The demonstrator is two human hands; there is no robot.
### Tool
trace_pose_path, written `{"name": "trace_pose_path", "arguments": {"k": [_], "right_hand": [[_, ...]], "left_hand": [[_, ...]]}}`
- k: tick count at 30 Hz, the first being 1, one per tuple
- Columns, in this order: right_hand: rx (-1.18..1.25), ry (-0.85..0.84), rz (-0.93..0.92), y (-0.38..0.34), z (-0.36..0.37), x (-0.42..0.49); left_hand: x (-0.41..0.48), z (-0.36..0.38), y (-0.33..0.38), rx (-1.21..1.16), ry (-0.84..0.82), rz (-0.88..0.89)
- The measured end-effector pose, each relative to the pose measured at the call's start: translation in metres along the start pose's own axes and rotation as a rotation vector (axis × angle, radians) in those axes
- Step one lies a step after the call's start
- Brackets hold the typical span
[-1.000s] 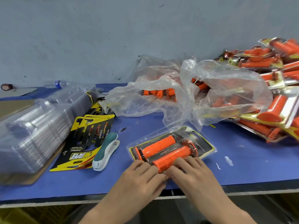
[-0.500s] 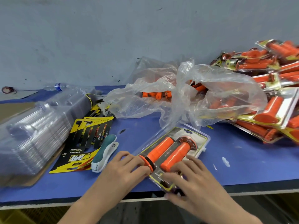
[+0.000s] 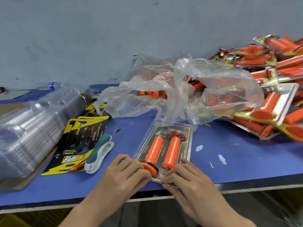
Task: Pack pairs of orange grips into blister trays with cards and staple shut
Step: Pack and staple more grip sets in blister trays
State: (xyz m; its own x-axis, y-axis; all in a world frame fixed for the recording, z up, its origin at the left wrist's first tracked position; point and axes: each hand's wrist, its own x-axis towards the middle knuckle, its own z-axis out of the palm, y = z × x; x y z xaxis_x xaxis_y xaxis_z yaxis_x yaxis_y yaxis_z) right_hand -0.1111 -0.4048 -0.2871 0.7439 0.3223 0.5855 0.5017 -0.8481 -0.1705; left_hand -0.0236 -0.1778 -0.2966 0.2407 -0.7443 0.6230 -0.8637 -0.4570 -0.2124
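Observation:
A clear blister tray with a yellow-edged card and two orange grips lies lengthwise, pointing away from me near the table's front edge. My left hand and my right hand both pinch its near end with curled fingers, left on the flanged grip's side, right at the near right corner. A teal and white stapler lies just left of my left hand. Printed cards lie beside it.
A stack of empty clear trays fills the left. A crumpled plastic bag with loose orange grips sits behind the tray. Finished packs pile up at the right. A water bottle lies at the back left.
The tray has turned from lying crosswise to pointing away from me. Both hands have shifted from its long side to its near end.

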Motion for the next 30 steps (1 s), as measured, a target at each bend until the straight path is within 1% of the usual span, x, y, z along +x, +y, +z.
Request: {"name": "trace_pose_path", "arguments": {"k": [3, 6, 10, 12, 14, 16, 18, 20, 21, 23, 25, 28, 30], "right_hand": [[0.007, 0.003, 0.018, 0.003, -0.003, -0.001], [0.037, -0.008, 0.018, 0.008, -0.004, -0.001], [0.15, -0.023, 0.061, 0.02, -0.008, -0.007], [0.221, -0.059, 0.107, 0.028, -0.015, -0.01], [0.247, -0.087, 0.114, 0.037, -0.023, -0.011], [0.179, -0.089, 0.105, 0.047, -0.031, -0.011], [0.037, -0.084, 0.099, 0.053, -0.038, -0.011], [-0.138, -0.098, 0.084, 0.048, -0.037, -0.01], [-0.183, -0.104, 0.072, 0.042, -0.033, -0.01], [-0.158, -0.091, 0.052, 0.029, -0.027, -0.009], [-0.08, -0.102, 0.083, 0.026, -0.028, -0.007], [-0.027, -0.147, 0.15, 0.035, -0.037, -0.011], [0.044, -0.171, 0.212, 0.042, -0.042, -0.013]], "left_hand": [[0.001, 0.0, 0.004, 0.048, 0.046, -0.045], [0.003, 0.0, 0.005, 0.067, 0.036, -0.077], [0.004, 0.0, -0.001, -0.051, -0.024, -0.095], [0.004, 0.002, -0.004, -0.092, -0.058, -0.056], [0.005, 0.001, -0.003, -0.126, -0.09, -0.017], [0.009, 0.0, 0.0, -0.144, -0.103, 0.013], [0.014, 0.0, 0.005, -0.121, -0.095, 0.046], [0.02, 0.001, 0.012, -0.107, -0.059, 0.07], [0.024, 0.002, 0.017, -0.103, -0.039, 0.083], [0.031, 0.005, 0.025, -0.1, -0.013, 0.107], [0.036, 0.008, 0.031, -0.122, -0.01, 0.124], [0.037, 0.013, 0.029, -0.157, -0.06, 0.098], [0.036, 0.015, 0.016, -0.128, -0.092, 0.063]]}}
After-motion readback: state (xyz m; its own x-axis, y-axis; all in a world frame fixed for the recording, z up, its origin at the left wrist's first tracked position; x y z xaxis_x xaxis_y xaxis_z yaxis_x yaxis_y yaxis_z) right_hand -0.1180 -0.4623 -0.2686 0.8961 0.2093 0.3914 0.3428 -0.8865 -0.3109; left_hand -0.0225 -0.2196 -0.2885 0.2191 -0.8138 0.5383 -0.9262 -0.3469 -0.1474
